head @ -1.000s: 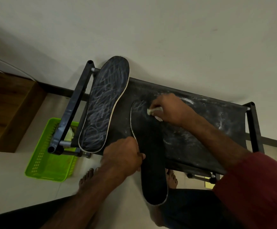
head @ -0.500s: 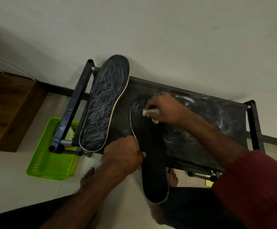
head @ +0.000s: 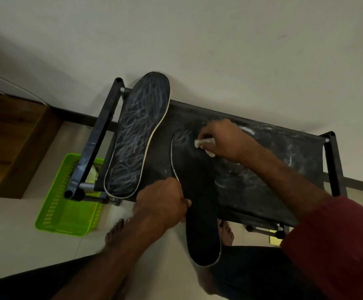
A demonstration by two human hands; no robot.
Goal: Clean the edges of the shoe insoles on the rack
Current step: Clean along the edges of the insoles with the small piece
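Two black insoles lie on a black fabric rack point(head: 263, 169). The left insole point(head: 137, 135) is covered in chalky white scribbles and has a pale edge. The right insole point(head: 198, 195) is mostly plain black and overhangs the rack's front edge. My left hand point(head: 163, 204) grips its left edge near the middle. My right hand point(head: 224, 139) holds a small whitish cloth point(head: 203, 143) pressed on the insole's far end, where faint scribbles remain.
A bright green plastic basket point(head: 63, 215) sits on the floor under the rack's left end. A wooden cabinet point(head: 13, 137) stands at left. The wall runs behind the rack. My bare feet point(head: 115, 234) are on the floor below.
My right hand with the cloth has shifted slightly left and back across the far end of the right insole. My left hand has stayed on the insole's edge.
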